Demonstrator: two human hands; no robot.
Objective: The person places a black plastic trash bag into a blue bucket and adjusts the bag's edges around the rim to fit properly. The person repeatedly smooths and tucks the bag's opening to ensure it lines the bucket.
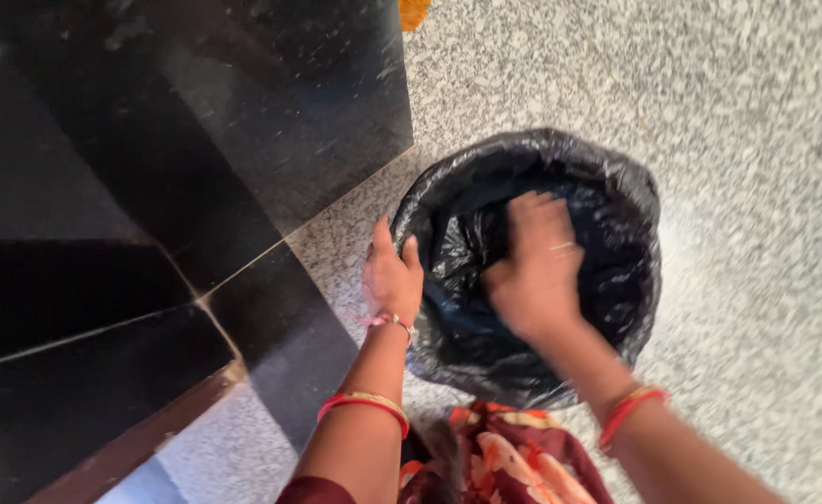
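Observation:
A round bin lined with a shiny black plastic bag (pixel 621 201) stands on the speckled grey floor. My left hand (pixel 391 277) grips the bag's near-left rim, thumb up and fingers curled over the edge. My right hand (pixel 536 266) reaches down inside the bin, palm down and fingers spread, pressing on the bag's inner wall. It is blurred by motion. Both wrists carry red and gold bangles.
A polished black stone surface (pixel 150 168) with pale seams fills the left half, its edge close to the bin. Speckled granite floor (pixel 756 112) spreads to the right and behind. Red and orange patterned cloth (pixel 509 462) hangs at the bottom centre.

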